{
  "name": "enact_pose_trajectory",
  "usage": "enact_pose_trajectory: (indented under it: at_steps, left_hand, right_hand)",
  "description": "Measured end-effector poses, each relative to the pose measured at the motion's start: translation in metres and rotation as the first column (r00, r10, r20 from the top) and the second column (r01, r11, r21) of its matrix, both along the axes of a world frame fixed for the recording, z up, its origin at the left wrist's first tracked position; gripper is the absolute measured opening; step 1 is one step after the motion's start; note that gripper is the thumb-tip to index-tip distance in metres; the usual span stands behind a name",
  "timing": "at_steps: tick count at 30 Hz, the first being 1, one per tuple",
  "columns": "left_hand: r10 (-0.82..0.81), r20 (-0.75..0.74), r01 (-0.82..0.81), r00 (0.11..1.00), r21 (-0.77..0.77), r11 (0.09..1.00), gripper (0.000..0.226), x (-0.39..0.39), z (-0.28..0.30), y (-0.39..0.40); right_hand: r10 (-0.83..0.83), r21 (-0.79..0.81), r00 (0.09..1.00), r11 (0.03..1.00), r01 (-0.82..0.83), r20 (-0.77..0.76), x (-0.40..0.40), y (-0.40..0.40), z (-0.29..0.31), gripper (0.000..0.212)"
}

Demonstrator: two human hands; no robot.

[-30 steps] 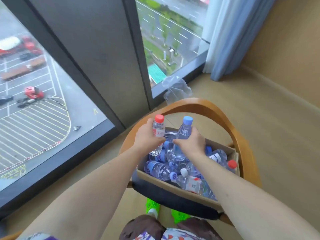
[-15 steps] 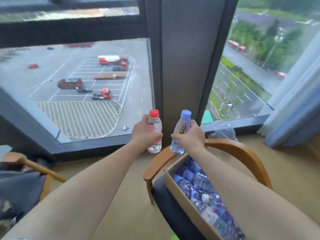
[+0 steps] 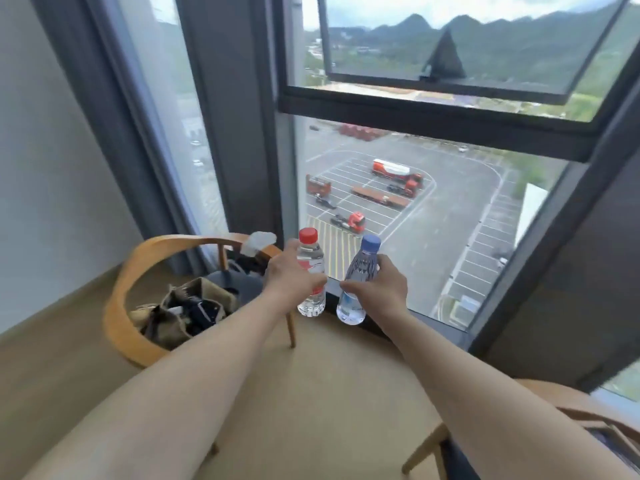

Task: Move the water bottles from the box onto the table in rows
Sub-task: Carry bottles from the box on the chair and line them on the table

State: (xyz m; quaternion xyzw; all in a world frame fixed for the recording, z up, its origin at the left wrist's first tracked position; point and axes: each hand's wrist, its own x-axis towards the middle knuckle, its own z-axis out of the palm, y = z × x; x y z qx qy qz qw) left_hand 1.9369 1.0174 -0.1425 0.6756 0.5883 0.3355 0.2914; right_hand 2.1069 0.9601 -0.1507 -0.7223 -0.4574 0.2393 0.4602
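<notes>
My left hand (image 3: 291, 275) grips a clear water bottle with a red cap (image 3: 311, 271), held upright in the air in front of the window. Beside it, my right hand (image 3: 381, 289) grips a bluish water bottle with a blue cap (image 3: 356, 289), also upright. The two bottles hang close together, a small gap between them, above the floor by the window sill. A corner of the cardboard box (image 3: 609, 431) on its chair shows at the lower right edge; its bottles are hidden. No table is in view.
A second wooden armchair (image 3: 119, 306) stands at the left with bags and dark items (image 3: 187, 306) on its seat. A tall window (image 3: 415, 209) fills the wall ahead, with a grey curtain (image 3: 114, 116) at the left. Beige floor (image 3: 329, 375) lies between the chairs.
Both hands lifted a bottle out of the box. My view swung left, so the box chair slid to the lower right edge and the other chair came into view.
</notes>
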Motion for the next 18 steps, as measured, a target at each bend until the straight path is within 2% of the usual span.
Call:
enact_pose_trajectory:
  at_steps: [3, 6, 9, 13, 18]
  left_hand:
    - [0.144, -0.013, -0.143, 0.99, 0.03, 0.989, 0.066, -0.103, 0.003, 0.003]
    - [0.296, -0.042, -0.293, 0.954, 0.068, 0.954, 0.065, -0.202, 0.005, -0.003]
    - [0.404, 0.022, -0.405, 0.914, 0.057, 0.913, 0.065, -0.292, 0.004, -0.019]
    - [0.606, 0.058, -0.609, 0.793, 0.079, 0.789, 0.061, -0.397, 0.005, -0.056]
    - [0.781, 0.068, -0.784, 0.621, 0.066, 0.618, 0.059, -0.512, 0.002, -0.107]
  right_hand:
    - [0.146, 0.015, 0.989, 0.989, -0.146, -0.015, -0.096, 0.026, 0.001, 0.051]
    - [0.296, 0.047, 0.955, 0.954, -0.295, -0.019, -0.191, 0.043, 0.004, 0.049]
    - [0.448, 0.039, 0.894, 0.893, -0.448, 0.011, -0.283, 0.052, 0.006, 0.05]
    - [0.621, 0.015, 0.784, 0.784, -0.621, 0.009, -0.4, 0.055, 0.007, 0.05]
    - [0.801, -0.019, 0.599, 0.599, -0.801, 0.019, -0.534, 0.047, 0.007, 0.047]
